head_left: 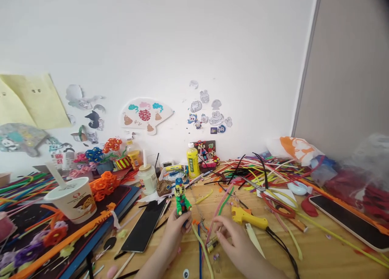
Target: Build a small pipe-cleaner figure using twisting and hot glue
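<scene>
In my left hand [179, 226] is a small pipe-cleaner figure [181, 196] with a green body, a yellowish face and a blue hat. It stands upright, gripped near its base, and the fingers hide its lower end. My right hand [229, 236] hovers over the table to the right, fingers loosely bent and apart, with nothing visible in them. Close to its fingertips lie pink and green pipe cleaners [224, 202] and a small metallic-looking cylinder [212, 244]. A blue pipe cleaner [199, 250] and a pale yellow one [205, 250] run between the hands.
A yellow glue gun [251, 219] with a black cord lies right of my right hand. Phones lie on the left [145, 226] and right [349, 222]. A paper cup [73, 200], a candle jar [148, 179] and a yellow bottle [192, 161] stand among heaped pipe cleaners [261, 169].
</scene>
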A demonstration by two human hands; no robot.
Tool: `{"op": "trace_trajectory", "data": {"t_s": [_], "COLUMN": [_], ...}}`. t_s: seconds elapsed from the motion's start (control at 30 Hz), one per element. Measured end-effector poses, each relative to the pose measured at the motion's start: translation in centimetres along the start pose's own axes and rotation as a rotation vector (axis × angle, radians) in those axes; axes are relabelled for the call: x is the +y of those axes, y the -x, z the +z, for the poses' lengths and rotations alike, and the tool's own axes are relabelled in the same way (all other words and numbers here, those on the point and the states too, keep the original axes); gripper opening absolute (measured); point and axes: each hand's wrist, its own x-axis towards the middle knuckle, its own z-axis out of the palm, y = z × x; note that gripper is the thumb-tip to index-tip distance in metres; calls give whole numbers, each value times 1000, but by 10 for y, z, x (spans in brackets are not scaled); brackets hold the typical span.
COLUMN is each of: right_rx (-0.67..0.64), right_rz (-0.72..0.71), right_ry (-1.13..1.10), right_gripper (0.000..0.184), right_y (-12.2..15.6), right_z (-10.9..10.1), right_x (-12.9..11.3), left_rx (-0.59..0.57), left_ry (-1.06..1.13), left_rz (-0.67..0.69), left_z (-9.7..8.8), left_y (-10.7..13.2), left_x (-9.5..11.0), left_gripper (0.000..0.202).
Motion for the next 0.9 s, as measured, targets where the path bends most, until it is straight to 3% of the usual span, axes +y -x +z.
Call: {"op": "trace_trajectory", "data": {"t_s": [0.27,0.53,0.73,0.9], "right_rx": [-66,-72,-70,-24], "right_rz": [-59,-46,-11,1], "right_ry": [-2,-6,23,138], "right_gripper": [26,27,23,23], "right_y": [1,-1,-2,-11], "right_z": [-7,-12,-29,-50], "right_x": [-10,-12,-22,-17], "left_rx": [41,107,128,153], "left_ry": [-92,-220,-215,-156], "left_rz": [-23,-28,-42,-49], "left_z": [-1,6,7,8], "left_y": [1,7,8,8], "left_x": [-5,4,2,2], "left_gripper": [32,35,24,33]}}
